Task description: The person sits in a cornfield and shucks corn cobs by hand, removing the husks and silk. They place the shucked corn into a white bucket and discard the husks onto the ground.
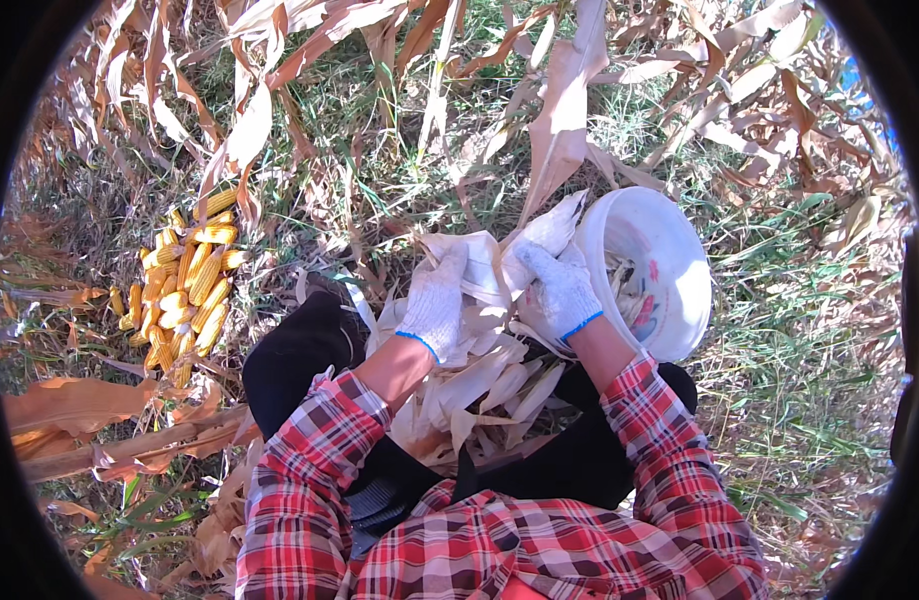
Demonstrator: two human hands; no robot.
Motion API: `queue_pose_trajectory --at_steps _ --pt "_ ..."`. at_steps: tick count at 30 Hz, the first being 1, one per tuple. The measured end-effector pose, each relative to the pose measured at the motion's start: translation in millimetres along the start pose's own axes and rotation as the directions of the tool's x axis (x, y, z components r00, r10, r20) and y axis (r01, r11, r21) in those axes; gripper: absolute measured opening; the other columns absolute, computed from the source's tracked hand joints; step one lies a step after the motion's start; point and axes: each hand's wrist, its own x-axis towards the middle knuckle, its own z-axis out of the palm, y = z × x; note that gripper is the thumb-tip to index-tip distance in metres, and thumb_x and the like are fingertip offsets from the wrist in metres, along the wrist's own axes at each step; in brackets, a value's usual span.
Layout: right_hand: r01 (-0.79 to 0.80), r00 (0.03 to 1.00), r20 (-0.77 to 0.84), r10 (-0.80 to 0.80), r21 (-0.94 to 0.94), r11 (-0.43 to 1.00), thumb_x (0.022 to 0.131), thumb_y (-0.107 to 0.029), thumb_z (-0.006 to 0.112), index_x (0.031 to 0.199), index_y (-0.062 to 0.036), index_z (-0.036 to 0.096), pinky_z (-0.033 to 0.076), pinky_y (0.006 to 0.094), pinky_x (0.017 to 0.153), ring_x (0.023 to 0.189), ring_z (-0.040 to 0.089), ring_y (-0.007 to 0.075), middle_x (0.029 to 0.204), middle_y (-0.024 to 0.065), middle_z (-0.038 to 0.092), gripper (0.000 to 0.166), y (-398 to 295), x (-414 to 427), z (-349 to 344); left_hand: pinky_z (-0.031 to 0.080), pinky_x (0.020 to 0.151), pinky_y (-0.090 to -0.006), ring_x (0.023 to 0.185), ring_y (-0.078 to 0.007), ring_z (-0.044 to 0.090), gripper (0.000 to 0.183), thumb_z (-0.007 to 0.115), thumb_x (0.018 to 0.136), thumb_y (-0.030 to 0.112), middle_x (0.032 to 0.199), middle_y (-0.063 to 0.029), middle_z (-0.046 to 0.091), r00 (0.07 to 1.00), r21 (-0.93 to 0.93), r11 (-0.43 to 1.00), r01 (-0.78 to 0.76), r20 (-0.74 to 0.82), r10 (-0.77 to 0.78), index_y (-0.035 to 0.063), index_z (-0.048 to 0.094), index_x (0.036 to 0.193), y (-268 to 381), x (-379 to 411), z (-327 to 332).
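Both my hands wear white knit gloves with blue cuffs and are close together above my lap. In my left hand point(435, 307) is a pale dry corn husk point(483, 262), its sheets spread toward the right. My right hand point(563, 289) grips another part of dry husk point(553, 225), whose pointed end sticks up past the fingers. Whether an ear sits inside is hidden. Beneath the hands, a heap of loose husks point(474, 382) lies between my legs. A white plastic bucket point(658, 206) leans beside my right hand, its mouth showing some husk scraps inside.
Husked yellow corn ears point(182, 289) are piled on the grass at the left. Dry corn stalks and leaves point(568, 97) hang across the far side. A fallen stalk point(129, 450) lies at the lower left. Grass point(782, 375) spreads right of the bucket.
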Motion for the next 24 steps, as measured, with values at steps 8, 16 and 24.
queue_pose_trajectory --at_steps 8,16,24 --pt "0.252 0.951 -0.274 -0.143 0.419 0.872 0.091 -0.011 0.068 0.123 -0.0052 0.053 0.054 0.0443 0.090 0.103 0.062 0.0256 0.111 0.0111 0.062 0.036 -61 26 -69 0.058 0.061 -0.0416 0.073 -0.0240 0.066 0.024 0.052 0.100 0.023 0.095 -0.0119 0.064 0.953 0.022 0.999 0.035 -0.301 -0.026 0.0016 0.056 0.110 22 17 -62" --pt "0.348 0.936 -0.132 -0.326 0.218 0.912 0.091 -0.005 0.065 0.125 -0.0017 0.052 0.053 0.0404 0.094 0.103 0.063 0.0246 0.114 0.0126 0.063 0.036 -69 20 -76 0.050 0.089 -0.0417 0.101 -0.0331 0.061 0.045 0.067 0.085 0.023 0.112 -0.0200 0.061 0.830 0.967 0.251 -0.039 -0.109 0.547 -0.0011 0.053 0.122 -5 49 -105" --pt "-0.016 0.922 0.382 -0.066 0.209 0.978 0.085 -0.011 0.067 0.134 -0.0017 0.045 0.049 0.0368 0.096 0.108 0.061 0.0221 0.117 0.0116 0.062 0.054 -47 -17 -13 0.043 0.102 -0.0341 0.120 -0.0191 0.052 0.072 0.078 0.081 0.027 0.130 -0.0100 0.054 0.844 0.572 0.737 -0.360 0.537 -0.004 0.0020 0.044 0.139 0 -17 0"
